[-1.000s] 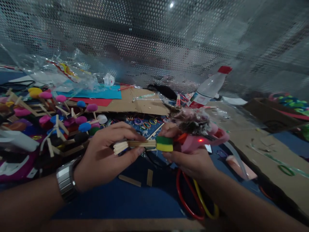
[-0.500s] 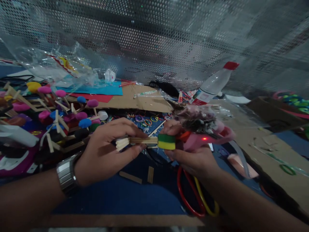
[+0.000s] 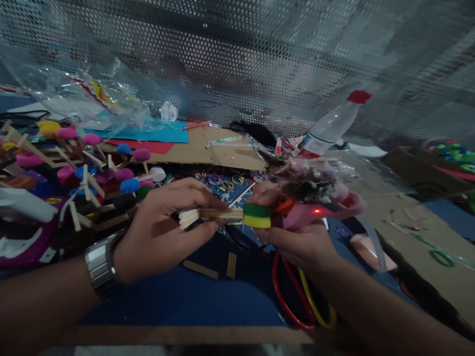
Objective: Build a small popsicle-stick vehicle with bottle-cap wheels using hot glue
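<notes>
My left hand pinches a bundle of thin wooden sticks between thumb and fingers; their pale ends poke out to the left. At the bundle's right end sits a small block, green above and yellow below. My right hand grips this block with its thumb and fingertips. Just behind the right hand is a pink glue gun with a lit red light and a clear glue stick at its rear. Whether the right hand also touches the gun, I cannot tell.
Stick pieces with coloured foam-like tops crowd the left. Two flat wooden pieces lie on the blue surface near red-and-yellow handles. A red-capped bottle leans at the back before a perforated metal panel. Cardboard lies behind.
My view has shifted very slightly. Both hands keep the same hold on the wooden sticks and the block, with almost no movement.
</notes>
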Demonstrator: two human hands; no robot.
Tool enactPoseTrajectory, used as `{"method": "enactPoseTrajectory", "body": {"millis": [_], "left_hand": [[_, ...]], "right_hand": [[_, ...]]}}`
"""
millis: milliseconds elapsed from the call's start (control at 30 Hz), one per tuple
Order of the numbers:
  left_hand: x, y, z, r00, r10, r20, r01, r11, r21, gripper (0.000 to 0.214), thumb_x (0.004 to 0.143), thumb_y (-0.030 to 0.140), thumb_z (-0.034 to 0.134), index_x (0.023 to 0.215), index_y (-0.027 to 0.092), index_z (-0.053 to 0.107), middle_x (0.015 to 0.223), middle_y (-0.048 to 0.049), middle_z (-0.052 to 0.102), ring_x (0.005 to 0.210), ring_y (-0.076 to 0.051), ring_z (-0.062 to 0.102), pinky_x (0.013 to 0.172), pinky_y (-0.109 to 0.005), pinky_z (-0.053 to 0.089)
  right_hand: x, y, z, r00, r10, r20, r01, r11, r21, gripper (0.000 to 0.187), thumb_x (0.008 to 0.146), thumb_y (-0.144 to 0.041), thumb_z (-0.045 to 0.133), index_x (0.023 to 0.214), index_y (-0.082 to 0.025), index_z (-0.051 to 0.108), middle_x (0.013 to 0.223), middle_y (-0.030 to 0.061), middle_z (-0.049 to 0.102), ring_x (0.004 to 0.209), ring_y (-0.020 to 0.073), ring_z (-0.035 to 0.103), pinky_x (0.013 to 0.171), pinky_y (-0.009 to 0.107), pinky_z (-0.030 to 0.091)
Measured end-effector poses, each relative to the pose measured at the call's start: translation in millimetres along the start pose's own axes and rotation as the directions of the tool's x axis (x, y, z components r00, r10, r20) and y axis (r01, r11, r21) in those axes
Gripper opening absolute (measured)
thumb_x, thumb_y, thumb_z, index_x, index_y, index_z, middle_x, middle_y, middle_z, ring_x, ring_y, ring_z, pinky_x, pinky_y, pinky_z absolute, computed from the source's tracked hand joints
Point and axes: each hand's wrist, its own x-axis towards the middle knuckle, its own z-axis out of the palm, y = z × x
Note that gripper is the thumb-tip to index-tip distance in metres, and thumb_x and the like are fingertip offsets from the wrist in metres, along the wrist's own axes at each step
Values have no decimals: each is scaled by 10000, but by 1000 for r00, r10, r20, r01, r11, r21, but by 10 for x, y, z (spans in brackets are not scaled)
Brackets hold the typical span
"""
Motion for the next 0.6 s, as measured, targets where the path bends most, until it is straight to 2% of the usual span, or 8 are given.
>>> {"method": "enactPoseTrajectory", "body": {"millis": [233,433,600], "left_hand": [[-6,-1,-1,1000,-4,1,4,1000,23,139,814,114,760,913,207,790,924,-30,777,889,-178,729,774,-268,593],[2,-1,-10,1000,8,18,-8,1000,-11,183,796,84,752,920,212,795,910,-28,777,871,-176,733,775,-264,598],[-2,-11,-8,1000,19,24,-19,1000,-1,233,796,73,752,954,234,805,913,-19,778,876,-170,728,774,-257,591]], "right_hand": [[2,17,-29,998,-54,32,56,997,-58,278,771,-427,842,994,-288,749,1036,62,727,984,284,692,940,480,565],[2,-12,-30,998,-55,-3,55,997,-52,329,719,-434,878,967,-281,727,1026,61,719,984,282,682,939,485,556],[1,-3,-30,992,-123,9,123,992,-26,264,748,-341,873,979,-309,749,1049,32,712,1024,247,668,933,420,534]]}}
